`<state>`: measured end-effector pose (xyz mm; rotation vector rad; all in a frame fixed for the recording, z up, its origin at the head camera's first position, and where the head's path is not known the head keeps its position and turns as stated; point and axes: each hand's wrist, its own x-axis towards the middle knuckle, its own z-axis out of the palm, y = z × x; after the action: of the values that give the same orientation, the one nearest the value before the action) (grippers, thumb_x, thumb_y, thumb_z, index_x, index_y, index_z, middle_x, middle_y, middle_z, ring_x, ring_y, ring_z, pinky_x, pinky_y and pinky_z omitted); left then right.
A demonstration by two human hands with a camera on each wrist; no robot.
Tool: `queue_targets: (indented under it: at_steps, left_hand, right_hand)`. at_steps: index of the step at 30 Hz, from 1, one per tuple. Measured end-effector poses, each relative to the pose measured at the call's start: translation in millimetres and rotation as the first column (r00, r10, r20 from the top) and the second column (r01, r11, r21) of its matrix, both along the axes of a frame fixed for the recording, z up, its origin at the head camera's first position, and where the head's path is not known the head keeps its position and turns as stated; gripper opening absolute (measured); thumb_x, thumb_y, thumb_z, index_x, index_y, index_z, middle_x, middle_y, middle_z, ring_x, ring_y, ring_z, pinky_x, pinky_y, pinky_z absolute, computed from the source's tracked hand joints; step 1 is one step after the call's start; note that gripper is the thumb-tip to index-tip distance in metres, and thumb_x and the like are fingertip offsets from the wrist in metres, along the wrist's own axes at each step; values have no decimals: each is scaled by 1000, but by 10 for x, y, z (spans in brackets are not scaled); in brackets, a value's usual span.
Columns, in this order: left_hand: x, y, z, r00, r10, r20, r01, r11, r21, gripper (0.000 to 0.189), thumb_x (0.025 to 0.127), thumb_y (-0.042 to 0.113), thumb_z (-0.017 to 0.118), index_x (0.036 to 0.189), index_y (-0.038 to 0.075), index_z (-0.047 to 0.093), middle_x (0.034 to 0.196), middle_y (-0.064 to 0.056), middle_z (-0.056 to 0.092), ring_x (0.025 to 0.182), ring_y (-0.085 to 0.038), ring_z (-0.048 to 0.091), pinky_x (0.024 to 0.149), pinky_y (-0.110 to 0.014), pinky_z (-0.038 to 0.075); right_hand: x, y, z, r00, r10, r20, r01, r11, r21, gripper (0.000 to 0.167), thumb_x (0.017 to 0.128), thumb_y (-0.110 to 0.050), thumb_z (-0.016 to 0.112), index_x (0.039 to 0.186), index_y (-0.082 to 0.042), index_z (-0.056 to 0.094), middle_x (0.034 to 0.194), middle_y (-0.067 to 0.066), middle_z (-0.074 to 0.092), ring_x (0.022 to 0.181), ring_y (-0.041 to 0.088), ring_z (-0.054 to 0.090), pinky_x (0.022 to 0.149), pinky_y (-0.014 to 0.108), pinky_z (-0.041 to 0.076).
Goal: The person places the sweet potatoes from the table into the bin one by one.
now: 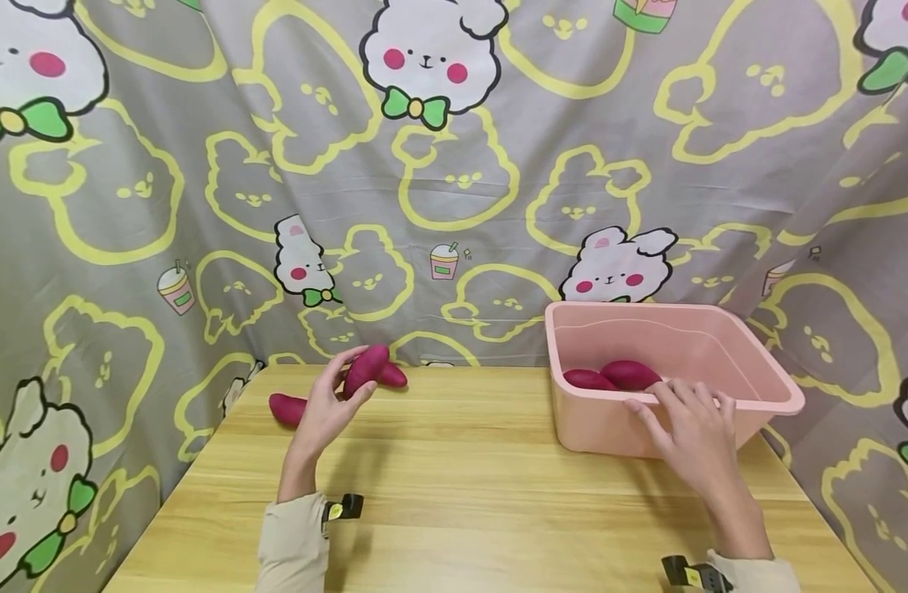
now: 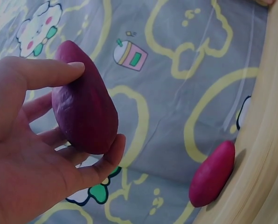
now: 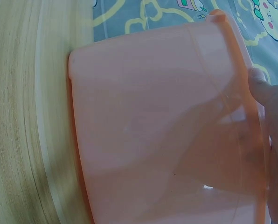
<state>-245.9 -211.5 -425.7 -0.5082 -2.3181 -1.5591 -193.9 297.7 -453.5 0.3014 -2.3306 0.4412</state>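
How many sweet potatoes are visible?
5 sweet potatoes: one in the left grip, one left and one right of it on the table, two in the pink bin, perhaps hiding more.

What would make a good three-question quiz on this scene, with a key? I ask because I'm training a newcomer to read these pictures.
1. What does the person's left grip hold?
2. True or false: the right grip holds the far rim of the pink bin.
3. In the head view, what shows inside the bin?
a) one sweet potato
b) two sweet potatoes
c) five sweet potatoes

Key:
1. One dark red sweet potato.
2. False; it holds the near rim.
3. b
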Motion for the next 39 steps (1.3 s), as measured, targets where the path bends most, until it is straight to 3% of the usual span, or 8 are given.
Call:
queue_targets:
  at_steps: [5,14,21,28,39]
  left_hand:
    - [0,44,8,1000,-28,8,28,999,39,55,95,8,73,147,11,54,138,-16,55,108,-30,61,77,-26,56]
    - [0,133,27,1000,0,17,-1,999,37,55,94,14,77,145,15,57,132,-15,60,108,-29,61,77,-25,56]
    - [-16,255,33,999,-33,-6,33,998,58,53,94,9,76,144,12,57,129,-17,62,107,-29,63,78,-25,57]
    - [-21,396,27,992,-119,-35,122,988,90,53,98,7,69,148,6,51,130,-21,59,103,-30,64,79,-26,56]
    - [19,594,79,991,-131,-35,133,989,71,66,91,-13,62,153,4,45,137,-22,45,110,-34,53,78,-23,50]
  right_hand:
    - [-7,6,-5,1000,-1,-6,1,1000,3,30,88,-37,78,102,-12,68,102,13,64,97,38,51,87,65,26]
    - [-4,-4,18,1000,4,-8,-4,1000,8,29,88,-35,78,101,-11,68,102,13,65,98,38,51,88,64,27]
    - [-4,-5,18,1000,3,-9,-3,1000,7,29,88,-35,78,101,-11,68,101,13,64,97,38,51,88,64,27]
    - [-11,3,-5,1000,-5,1,5,1000,3,30,88,-37,78,101,-12,68,102,13,63,98,39,51,87,66,26]
    - [-6,-1,-4,1000,-6,-2,6,1000,-8,34,90,-43,76,102,-13,67,103,13,63,99,40,51,87,66,26]
